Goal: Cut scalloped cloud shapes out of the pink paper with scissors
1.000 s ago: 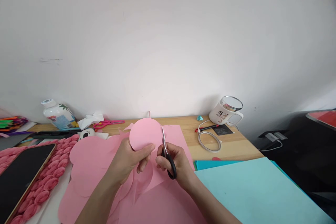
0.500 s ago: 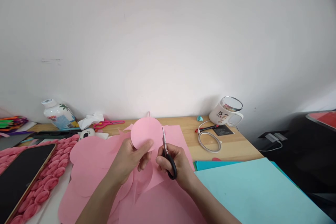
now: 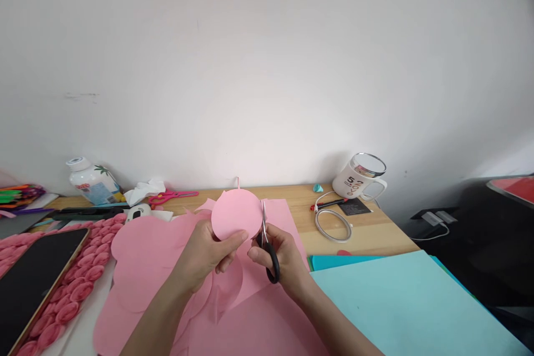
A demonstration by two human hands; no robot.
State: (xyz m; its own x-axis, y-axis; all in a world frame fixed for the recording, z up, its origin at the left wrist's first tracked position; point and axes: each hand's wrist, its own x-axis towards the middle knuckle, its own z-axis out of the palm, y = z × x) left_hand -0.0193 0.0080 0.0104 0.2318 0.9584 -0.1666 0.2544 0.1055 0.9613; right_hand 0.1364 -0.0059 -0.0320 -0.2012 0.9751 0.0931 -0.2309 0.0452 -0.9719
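Observation:
My left hand (image 3: 212, 250) pinches a round pink paper disc (image 3: 237, 212) at its lower edge, thumb on top. Black-handled scissors (image 3: 272, 258) are in my right hand (image 3: 281, 253), fingers in the loops. The blades point upward along the disc's right edge, slightly apart. Beneath both hands lie pink paper sheets (image 3: 258, 328). Under my left forearm is a stack of scalloped pink paper shapes (image 3: 146, 267). Part of the disc's lower edge is hidden by my fingers.
Light blue paper (image 3: 400, 300) lies on the right, below a white mug (image 3: 354, 181) and a coiled cable (image 3: 334, 226). Pink scissors (image 3: 173, 196), a white bottle (image 3: 94, 181) and a mouse (image 3: 138, 211) stand along the wall. A phone (image 3: 39, 283) rests on a pink mat (image 3: 79, 289).
The paper disc has shifted slightly right and tilted in my left hand. The scissor blades have opened a little and moved slightly right.

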